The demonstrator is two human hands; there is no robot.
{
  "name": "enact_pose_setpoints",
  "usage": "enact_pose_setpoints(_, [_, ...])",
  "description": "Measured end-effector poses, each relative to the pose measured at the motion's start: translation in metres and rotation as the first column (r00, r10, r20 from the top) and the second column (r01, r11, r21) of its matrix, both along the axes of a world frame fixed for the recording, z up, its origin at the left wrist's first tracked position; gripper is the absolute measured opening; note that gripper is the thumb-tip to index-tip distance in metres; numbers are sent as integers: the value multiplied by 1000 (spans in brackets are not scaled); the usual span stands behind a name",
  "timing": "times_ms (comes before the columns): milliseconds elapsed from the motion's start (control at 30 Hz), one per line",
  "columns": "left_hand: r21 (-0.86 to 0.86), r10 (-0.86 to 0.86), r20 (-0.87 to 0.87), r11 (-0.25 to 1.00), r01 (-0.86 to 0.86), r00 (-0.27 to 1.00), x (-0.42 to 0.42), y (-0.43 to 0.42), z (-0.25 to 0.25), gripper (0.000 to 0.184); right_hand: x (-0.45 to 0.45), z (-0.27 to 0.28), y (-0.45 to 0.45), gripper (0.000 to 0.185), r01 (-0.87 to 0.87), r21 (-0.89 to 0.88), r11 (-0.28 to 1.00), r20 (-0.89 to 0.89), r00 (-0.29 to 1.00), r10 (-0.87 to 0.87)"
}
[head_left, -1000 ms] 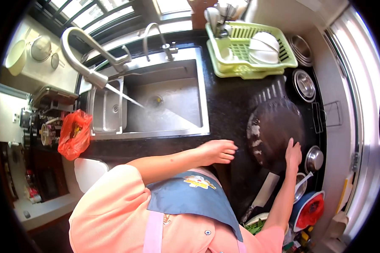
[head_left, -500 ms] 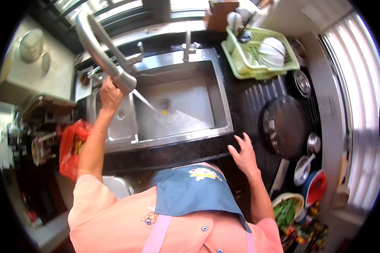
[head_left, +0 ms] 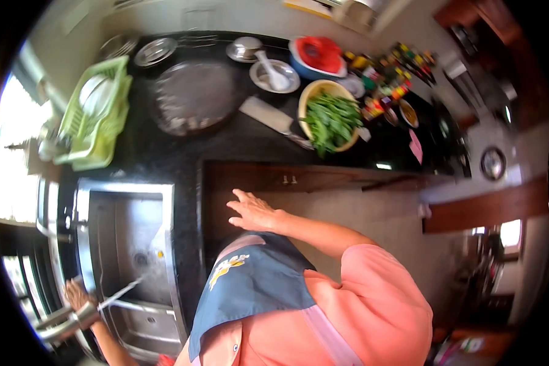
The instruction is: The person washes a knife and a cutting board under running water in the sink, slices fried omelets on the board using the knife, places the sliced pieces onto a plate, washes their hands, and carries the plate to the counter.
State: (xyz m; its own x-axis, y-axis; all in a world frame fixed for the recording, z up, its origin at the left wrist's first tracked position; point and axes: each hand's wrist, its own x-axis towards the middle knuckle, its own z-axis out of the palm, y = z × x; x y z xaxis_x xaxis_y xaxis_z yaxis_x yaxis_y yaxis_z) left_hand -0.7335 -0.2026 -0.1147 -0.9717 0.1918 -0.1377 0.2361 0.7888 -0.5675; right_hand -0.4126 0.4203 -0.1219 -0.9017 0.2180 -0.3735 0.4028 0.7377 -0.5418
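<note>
Head view: left hand (head_left: 76, 295) at the faucet (head_left: 85, 314), lower left, its grip unclear, as water (head_left: 121, 291) streams into the sink (head_left: 169, 213); right hand (head_left: 254, 211), well apart, splayed mid-frame.

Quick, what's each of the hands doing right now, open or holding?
Left hand: at the faucet, partly hidden; grip can't be told.
Right hand: open, holding nothing.

A wide-angle, head-worn camera faces forward and steeply down past a blue apron (head_left: 256, 280), near a sink (head_left: 143, 213) and black tabletop (head_left: 155, 165).
</note>
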Motion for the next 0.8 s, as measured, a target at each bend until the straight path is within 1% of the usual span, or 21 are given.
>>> enact_pose_setpoints(33, [-24,-21,17,999,21,1000,5,9,12,77,23,-5,4,61,59,-4,998,20,998,-59])
enact_pose_setpoints(67, [-50,-37,30,998,38,999,11,8,13,77,45,-10,9,61,113,-11,994,37,993,-112])
enact_pose_setpoints(100, [44,-417,-287,894,447,862,4,-22,-16,75,70,-18,16,61,160,-17,987,44,986,-159])
enact_pose_setpoints(133, [4,-634,-581,624,781,510,-7,-43,-40,74,99,-35,22,61,210,-17,978,19,978,-210])
enact_pose_setpoints(167, [-26,-545,-425,805,593,722,20,-33,-36,69,127,-44,29,61,269,-20,963,44,962,-268])
enact_pose_setpoints(200, [-109,-377,-274,926,361,885,58,-18,-30,64,156,-52,37,61,320,-27,947,66,946,-318])
enact_pose_setpoints(233, [-82,-316,-156,948,306,936,78,11,-18,64,187,-60,41,61,370,-14,929,89,926,-368])
enact_pose_setpoints(300, [-49,-164,85,985,168,983,113,88,2,64,253,-76,54,60,454,20,891,127,882,-453])
enact_pose_setpoints(333, [-48,-78,212,995,90,974,137,130,12,64,288,-85,56,60,480,22,877,149,866,-478])
enact_pose_setpoints(400, [-75,102,443,994,-76,891,199,220,32,65,349,-103,69,60,522,27,852,185,835,-518])
enact_pose_setpoints(433, [81,-58,442,996,25,895,242,278,49,64,376,-107,76,60,532,30,846,208,824,-526])
enact_pose_setpoints(467, [235,-221,419,963,130,881,283,333,57,63,402,-111,81,59,545,33,838,231,811,-537])
enact_pose_setpoints(500, [427,-432,332,861,275,839,310,368,45,60,422,-116,84,59,556,34,830,254,799,-545])
enact_pose_setpoints(533, [583,-573,332,749,314,750,356,427,63,58,439,-120,88,57,570,30,821,260,789,-557])
enact_pose_setpoints(600, [670,-743,313,614,417,592,421,516,61,56,472,-119,104,53,602,48,797,269,761,-591])
enact_pose_setpoints(667, [749,-880,234,435,500,414,485,589,67,55,500,-115,112,54,647,55,761,169,745,-646])
enact_pose_setpoints(700, [799,-931,184,328,503,315,512,618,68,55,513,-110,116,54,673,63,737,122,728,-675])
enact_pose_setpoints(767, [866,-989,79,128,483,121,565,669,71,53,544,-96,128,58,744,25,668,53,666,-744])
enact_pose_setpoints(800, [866,-995,86,102,489,55,585,688,69,53,556,-92,131,60,769,-1,639,23,639,-769])
